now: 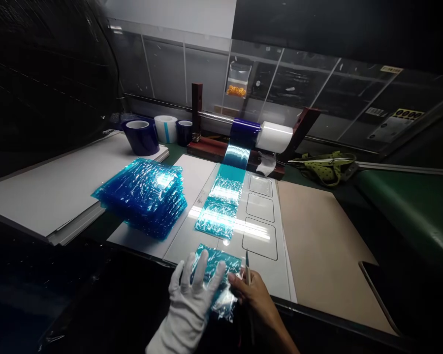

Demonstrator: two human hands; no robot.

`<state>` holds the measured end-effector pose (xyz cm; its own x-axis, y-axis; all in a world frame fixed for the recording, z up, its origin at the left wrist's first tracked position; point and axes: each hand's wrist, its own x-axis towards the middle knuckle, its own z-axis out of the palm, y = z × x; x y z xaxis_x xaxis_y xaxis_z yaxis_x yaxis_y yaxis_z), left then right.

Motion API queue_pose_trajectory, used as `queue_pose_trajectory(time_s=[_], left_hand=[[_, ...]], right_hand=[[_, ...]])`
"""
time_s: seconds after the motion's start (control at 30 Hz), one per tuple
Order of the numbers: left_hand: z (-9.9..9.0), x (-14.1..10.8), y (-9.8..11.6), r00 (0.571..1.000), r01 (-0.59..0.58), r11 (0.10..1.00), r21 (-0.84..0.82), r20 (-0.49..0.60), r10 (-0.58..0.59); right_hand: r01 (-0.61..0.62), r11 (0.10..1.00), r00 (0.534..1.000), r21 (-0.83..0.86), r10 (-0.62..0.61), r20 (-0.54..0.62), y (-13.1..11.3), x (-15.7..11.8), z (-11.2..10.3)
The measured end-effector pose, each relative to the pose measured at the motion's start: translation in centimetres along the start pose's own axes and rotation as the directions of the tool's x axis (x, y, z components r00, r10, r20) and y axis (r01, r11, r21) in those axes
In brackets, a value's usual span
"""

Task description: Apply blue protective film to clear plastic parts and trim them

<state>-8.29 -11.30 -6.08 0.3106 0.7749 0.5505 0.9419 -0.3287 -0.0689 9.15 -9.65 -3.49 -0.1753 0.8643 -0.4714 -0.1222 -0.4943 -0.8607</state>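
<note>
My left hand [192, 295], in a white glove, lies with its fingers spread over a cut piece of blue film [221, 258] at the front edge of the work surface. My right hand [256, 295] is bare and closed around a slim craft knife [247, 265], blade pointing up and away. Its thumb is at the right edge of the film piece; whether it pinches the film I cannot tell. Beyond them, a strip of blue film [223, 201] runs down from a blue film roll [244, 129] onto a clear sheet [184, 241] with outlined rectangles.
Left of the strip rises a stack of blue film pieces [143, 196]. Spare rolls [140, 137] stand behind it. A white roll [276, 137] shares the wooden stand [206, 147]. Brown board [321, 236], a phone-like dark object [378, 295] and a green dotted pouch [323, 167] lie right.
</note>
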Motion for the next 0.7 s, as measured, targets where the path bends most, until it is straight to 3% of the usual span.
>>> queue_pose_trajectory(time_s=[0.07,0.13,0.2,0.27,0.3,0.33,0.4,0.47,0.5,0.57,0.63,0.7], left_hand=[[-1.4,-0.5,0.4,0.996,0.09,0.965,-0.245,0.047,-0.081],[-3.0,-0.2,0.0,0.941,0.34,0.807,-0.483,0.177,-0.29],[-4.7,1.0,-1.1,0.784,0.615,0.463,-0.638,0.436,-0.441],[-6.6,3.0,-2.9,0.612,0.767,0.099,-0.634,0.676,-0.41],[-7.7,4.2,-4.0,0.56,0.794,0.003,-0.608,0.73,-0.391],[-8.8,5.6,-5.2,0.54,0.8,-0.019,-0.6,0.732,-0.416],[-11.0,8.6,-7.8,0.552,0.729,0.049,-0.683,0.544,-0.632],[-12.9,11.8,-10.5,0.609,0.626,0.221,-0.747,0.292,-0.737],[-13.6,13.4,-11.9,0.629,0.612,0.328,-0.72,0.191,-0.754],[-14.0,16.3,-14.5,0.711,0.55,0.504,-0.666,0.057,-0.701],[-13.4,18.3,-16.8,0.762,0.54,0.558,-0.63,0.083,-0.643],[-12.5,19.3,-18.7,0.78,0.567,0.582,-0.583,0.154,-0.606]], right_hand=[[0.031,0.998,0.999,0.047,-0.03,-0.028,0.0,-0.7,0.6],[0.045,0.994,0.998,0.099,-0.042,-0.036,-0.8,-2.0,0.6],[0.035,0.994,0.999,0.102,-0.037,0.021,-2.0,-3.4,0.3],[0.048,0.995,0.994,0.09,-0.056,0.093,-3.2,-4.4,0.0],[0.073,0.994,0.99,0.087,-0.082,0.111,-3.8,-4.7,-0.2],[0.107,0.99,0.987,0.087,-0.116,0.11,-4.2,-4.9,-0.4],[0.166,0.983,0.984,0.077,-0.171,0.057,-5.0,-4.9,-0.6],[0.187,0.982,0.982,0.028,-0.187,0.002,-5.3,-4.6,-0.7],[0.187,0.982,0.982,0.006,-0.187,-0.013,-5.4,-4.4,-0.8],[0.184,0.983,0.983,-0.021,-0.184,-0.018,-5.2,-4.1,-0.8],[0.184,0.982,0.983,-0.033,-0.184,-0.017,-4.9,-3.9,-0.9],[0.186,0.981,0.982,-0.045,-0.188,-0.035,-4.6,-3.8,-1.3]])
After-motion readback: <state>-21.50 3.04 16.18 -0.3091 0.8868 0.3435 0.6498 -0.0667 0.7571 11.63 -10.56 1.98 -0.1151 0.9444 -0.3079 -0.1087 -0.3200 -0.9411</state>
